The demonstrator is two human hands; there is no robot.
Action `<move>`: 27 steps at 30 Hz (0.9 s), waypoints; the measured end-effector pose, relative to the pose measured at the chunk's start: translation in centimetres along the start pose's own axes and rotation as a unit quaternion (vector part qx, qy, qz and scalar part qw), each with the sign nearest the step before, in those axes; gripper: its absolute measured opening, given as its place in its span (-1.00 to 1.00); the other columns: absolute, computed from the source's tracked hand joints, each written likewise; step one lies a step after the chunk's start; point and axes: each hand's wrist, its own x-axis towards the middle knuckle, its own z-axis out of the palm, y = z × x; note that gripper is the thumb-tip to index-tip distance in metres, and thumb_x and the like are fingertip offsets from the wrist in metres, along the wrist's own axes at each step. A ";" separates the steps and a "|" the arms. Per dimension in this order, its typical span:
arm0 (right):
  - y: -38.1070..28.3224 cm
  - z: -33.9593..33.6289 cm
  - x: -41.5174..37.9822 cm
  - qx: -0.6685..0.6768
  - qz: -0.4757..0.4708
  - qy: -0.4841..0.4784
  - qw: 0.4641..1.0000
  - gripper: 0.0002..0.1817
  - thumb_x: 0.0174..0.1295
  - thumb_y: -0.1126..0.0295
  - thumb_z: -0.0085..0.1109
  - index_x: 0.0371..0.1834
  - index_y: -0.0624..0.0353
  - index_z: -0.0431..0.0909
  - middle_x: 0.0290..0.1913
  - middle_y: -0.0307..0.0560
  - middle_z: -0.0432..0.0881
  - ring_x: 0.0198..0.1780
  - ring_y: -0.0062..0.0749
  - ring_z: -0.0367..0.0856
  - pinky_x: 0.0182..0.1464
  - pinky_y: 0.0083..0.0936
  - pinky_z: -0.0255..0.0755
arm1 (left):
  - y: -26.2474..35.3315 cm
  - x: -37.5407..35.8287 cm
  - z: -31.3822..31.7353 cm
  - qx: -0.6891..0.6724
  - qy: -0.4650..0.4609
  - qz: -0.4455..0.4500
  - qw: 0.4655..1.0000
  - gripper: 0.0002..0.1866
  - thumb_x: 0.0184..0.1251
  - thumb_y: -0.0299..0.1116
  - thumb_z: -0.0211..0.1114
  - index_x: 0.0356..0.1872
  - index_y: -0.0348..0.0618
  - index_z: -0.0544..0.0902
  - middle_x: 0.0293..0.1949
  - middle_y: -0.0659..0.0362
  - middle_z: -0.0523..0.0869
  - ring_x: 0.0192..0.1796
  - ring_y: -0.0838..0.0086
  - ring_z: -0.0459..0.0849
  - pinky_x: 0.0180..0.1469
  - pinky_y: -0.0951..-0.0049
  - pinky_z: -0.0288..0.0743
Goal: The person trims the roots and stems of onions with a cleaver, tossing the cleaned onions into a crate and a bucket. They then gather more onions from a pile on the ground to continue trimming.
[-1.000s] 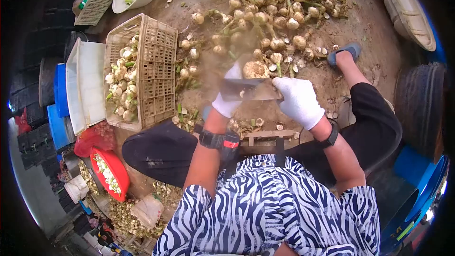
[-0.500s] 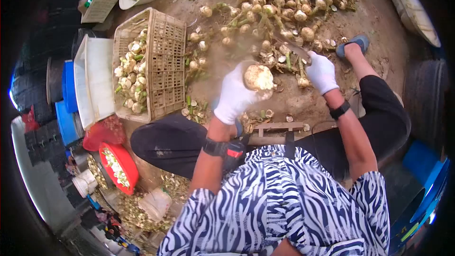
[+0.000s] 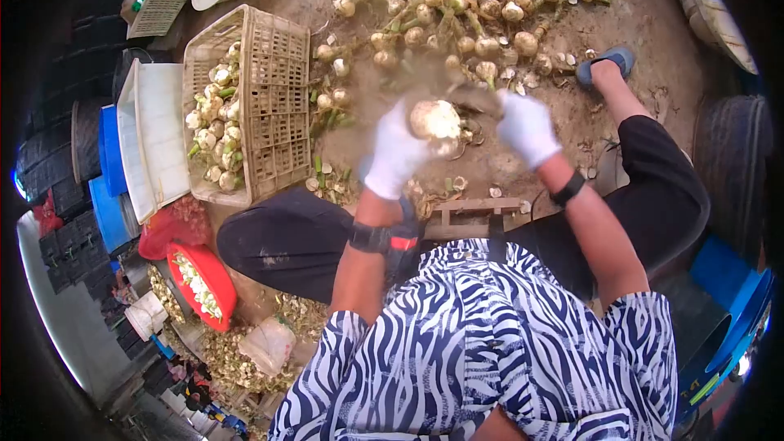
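My left hand (image 3: 398, 147), in a white glove, is wrapped round a large pale bulb (image 3: 438, 119). Its side towards my right hand is bright white; brown skin shows on the rest. My right hand (image 3: 523, 129), gloved too, grips a knife (image 3: 475, 100) whose dark blade is smeared by motion and reaches close to the bulb. Beyond both hands, a heap of similar round bulbs with green stalks (image 3: 490, 8) lies on the brown ground. Cut scraps are scattered below the hands.
A tan plastic crate (image 3: 278, 106) holding trimmed bulbs lies tilted to my left. Beside it are a white tub (image 3: 155, 139) and a red basin (image 3: 224, 286) of pale pieces. A small wooden frame (image 3: 469, 216) is between my legs. Blue containers (image 3: 735, 286) are at right.
My right hand and the knife have moved left, close to the bulb. The bulb has shifted slightly left and shows more bare white. The view has tilted slightly.
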 end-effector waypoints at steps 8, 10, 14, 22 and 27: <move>-5.7 -5.1 -2.2 0.093 -0.151 -0.058 0.982 -0.67 -0.14 0.55 0.15 -0.21 0.13 0.56 -0.35 0.11 0.63 -0.24 0.05 0.62 -0.23 -0.17 0.49 | -6.9 -0.1 1.3 -0.209 -0.042 -0.002 0.977 -0.44 -0.05 -0.36 0.50 0.05 -0.21 0.54 -0.23 0.10 0.72 -0.20 0.43 0.69 -0.11 0.45 0.54; -5.5 -4.7 -2.1 0.061 -0.116 -0.078 0.988 -0.68 -0.15 0.56 0.15 -0.23 0.13 0.56 -0.35 0.12 0.63 -0.25 0.06 0.62 -0.23 -0.17 0.49 | -12.7 0.2 2.1 -0.229 -0.114 -0.051 0.965 -0.43 -0.06 -0.35 0.51 0.05 -0.22 0.55 -0.19 0.13 0.72 -0.16 0.47 0.68 -0.09 0.45 0.54; 1.3 -0.9 0.8 -0.045 0.063 -0.057 0.995 -0.73 0.00 0.46 0.12 -0.17 0.14 0.59 -0.36 0.11 0.67 -0.26 0.07 0.64 -0.21 -0.14 0.52 | 2.2 0.1 -0.6 0.006 -0.033 -0.026 0.999 -0.36 -0.13 -0.34 0.56 0.08 -0.22 0.53 -0.10 0.15 0.69 -0.08 0.50 0.66 -0.01 0.45 0.54; -1.4 -2.7 -0.5 0.386 0.093 -0.054 0.916 -0.74 0.04 0.54 0.14 -0.16 0.32 0.58 -0.48 -0.06 0.63 -0.43 -0.53 0.57 -0.34 -0.48 0.46 | -4.7 0.0 0.0 -0.482 0.052 -0.107 0.868 -0.74 0.23 -0.47 0.16 -0.05 -0.25 0.56 -0.32 0.23 0.63 -0.26 0.54 0.60 -0.16 0.46 0.55; -1.5 -2.2 0.4 0.315 0.000 -0.074 0.946 -0.72 0.05 0.50 0.11 -0.14 0.29 0.58 -0.56 -0.19 0.56 -0.55 -0.59 0.51 -0.46 -0.56 0.41 | -5.9 0.7 0.8 -0.521 0.062 -0.194 0.829 -0.79 0.19 -0.40 0.19 -0.21 -0.31 0.58 -0.30 0.17 0.63 -0.25 0.48 0.60 -0.20 0.44 0.52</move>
